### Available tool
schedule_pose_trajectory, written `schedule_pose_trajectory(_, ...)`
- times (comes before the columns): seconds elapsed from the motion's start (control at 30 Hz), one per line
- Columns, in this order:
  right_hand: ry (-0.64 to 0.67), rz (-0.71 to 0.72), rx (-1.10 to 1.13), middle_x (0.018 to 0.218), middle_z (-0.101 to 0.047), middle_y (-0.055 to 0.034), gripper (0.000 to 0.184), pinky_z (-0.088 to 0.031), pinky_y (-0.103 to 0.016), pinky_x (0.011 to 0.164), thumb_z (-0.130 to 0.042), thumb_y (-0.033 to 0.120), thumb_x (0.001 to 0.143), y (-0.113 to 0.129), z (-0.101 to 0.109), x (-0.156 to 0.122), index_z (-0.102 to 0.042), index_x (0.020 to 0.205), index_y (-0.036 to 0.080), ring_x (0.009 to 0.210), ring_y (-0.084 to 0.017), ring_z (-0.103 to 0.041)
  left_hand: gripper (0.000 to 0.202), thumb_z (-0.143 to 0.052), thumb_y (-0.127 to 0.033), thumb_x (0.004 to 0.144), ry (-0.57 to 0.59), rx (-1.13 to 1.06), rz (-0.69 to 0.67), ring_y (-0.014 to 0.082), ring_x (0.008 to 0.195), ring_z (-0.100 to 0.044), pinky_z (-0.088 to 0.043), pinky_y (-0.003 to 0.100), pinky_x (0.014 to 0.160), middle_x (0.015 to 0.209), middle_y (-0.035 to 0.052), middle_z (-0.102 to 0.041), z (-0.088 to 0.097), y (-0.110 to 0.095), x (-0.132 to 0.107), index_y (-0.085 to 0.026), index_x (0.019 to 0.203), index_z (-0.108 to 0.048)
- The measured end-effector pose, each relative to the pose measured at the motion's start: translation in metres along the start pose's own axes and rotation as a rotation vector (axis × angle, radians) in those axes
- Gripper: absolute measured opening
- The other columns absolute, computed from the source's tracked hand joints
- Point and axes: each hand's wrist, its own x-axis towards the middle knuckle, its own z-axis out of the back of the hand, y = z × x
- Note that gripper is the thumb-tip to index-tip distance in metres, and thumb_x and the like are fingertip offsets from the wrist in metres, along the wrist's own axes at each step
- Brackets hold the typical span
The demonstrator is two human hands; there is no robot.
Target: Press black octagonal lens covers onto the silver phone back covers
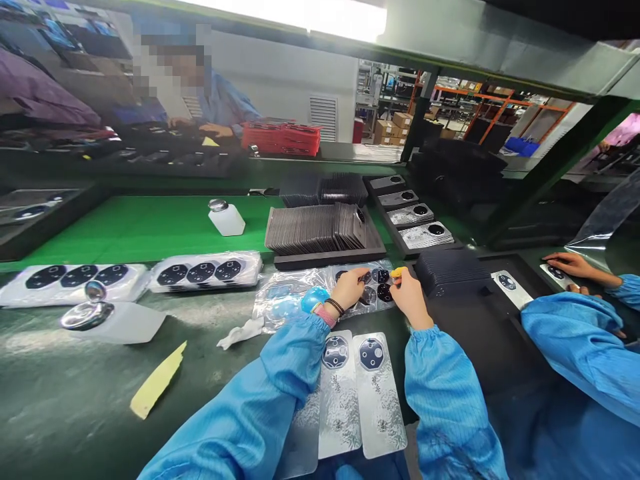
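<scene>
My left hand reaches over a clear plastic sheet of black round camera lens covers. Its fingers are bent together at the covers, and what they pinch is hidden. At the sheet's right end my right hand has curled fingers, with something yellow at a fingertip; I cannot make out what the fingers hold. Below my wrists lie silver patterned phone back panels, each with a dark camera area on top. Part of another panel shows under my left sleeve.
Black racks hold upright panels behind my hands. To the left are wrapped lens-cover packs, white bottles, a yellow paper strip and a crumpled white wipe. A co-worker's hand touches a panel at right.
</scene>
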Motion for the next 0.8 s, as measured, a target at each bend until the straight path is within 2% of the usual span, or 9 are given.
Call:
schedule_pose_trajectory(0.13,0.041,0.067,0.038,0.093,-0.065,-0.0021,0.024,-0.050,-0.029,0.075,-0.058,0.010,0.071,0.002,-0.003,0.002,-0.051,0.090,0.022,0.088,-0.019,-0.064,0.025,-0.058,-0.027,0.091,0.043,0.058,-0.034,0.0226,0.107,-0.059,-0.049,0.046,0.094,0.123,0.0088,-0.059,-0.003,-0.005,0.001,-0.018,0.114,-0.059)
schedule_pose_trajectory(0.27,0.069,0.115,0.063,0.104,-0.061,-0.0057,0.043,-0.049,-0.033,0.084,-0.074,0.016,0.059,-0.001,-0.012,0.005,-0.049,0.094,0.021,0.106,-0.023,-0.056,0.027,-0.059,-0.027,0.090,0.045,0.104,-0.063,0.0247,0.113,-0.056,-0.047,0.049,0.097,0.126,0.0093,-0.057,-0.004,-0.005,0.003,-0.017,0.115,-0.059)
schedule_pose_trajectory(0.4,0.083,0.148,0.083,0.104,-0.058,-0.0047,0.056,-0.044,-0.037,0.094,-0.081,0.022,0.051,-0.010,-0.020,0.008,-0.048,0.097,0.022,0.111,-0.024,-0.051,0.027,-0.059,-0.028,0.090,0.027,0.138,-0.063,0.0248,0.113,-0.057,-0.046,0.049,0.097,0.125,0.0093,-0.058,-0.002,0.000,0.005,-0.017,0.115,-0.059)
schedule_pose_trajectory(0.63,0.101,0.182,0.122,0.106,-0.053,-0.0038,0.065,-0.042,-0.041,0.098,-0.084,0.029,0.047,-0.019,-0.027,0.013,-0.044,0.097,0.024,0.114,-0.026,-0.048,0.023,-0.060,-0.025,0.090,-0.062,0.162,-0.069,0.0228,0.107,-0.061,-0.050,0.046,0.092,0.120,0.0088,-0.061,0.007,0.015,-0.002,-0.016,0.111,-0.061)
schedule_pose_trajectory(0.73,0.106,0.190,0.135,0.105,-0.052,-0.0044,0.065,-0.042,-0.044,0.098,-0.085,0.029,0.046,-0.021,-0.028,0.015,-0.043,0.095,0.025,0.114,-0.028,-0.047,0.026,-0.060,-0.013,0.086,-0.138,0.169,-0.079,0.0233,0.110,-0.060,-0.050,0.046,0.095,0.121,0.0092,-0.062,0.015,0.022,-0.012,-0.015,0.112,-0.062)
schedule_pose_trajectory(0.8,0.106,0.206,0.146,0.104,-0.052,-0.0042,0.065,-0.042,-0.045,0.098,-0.085,0.030,0.045,-0.023,-0.028,0.016,-0.043,0.094,0.025,0.113,-0.028,-0.048,0.037,-0.056,-0.002,0.080,-0.206,0.177,-0.083,0.0237,0.114,-0.059,-0.048,0.043,0.099,0.124,0.0088,-0.063,0.022,0.028,-0.021,-0.017,0.113,-0.063)
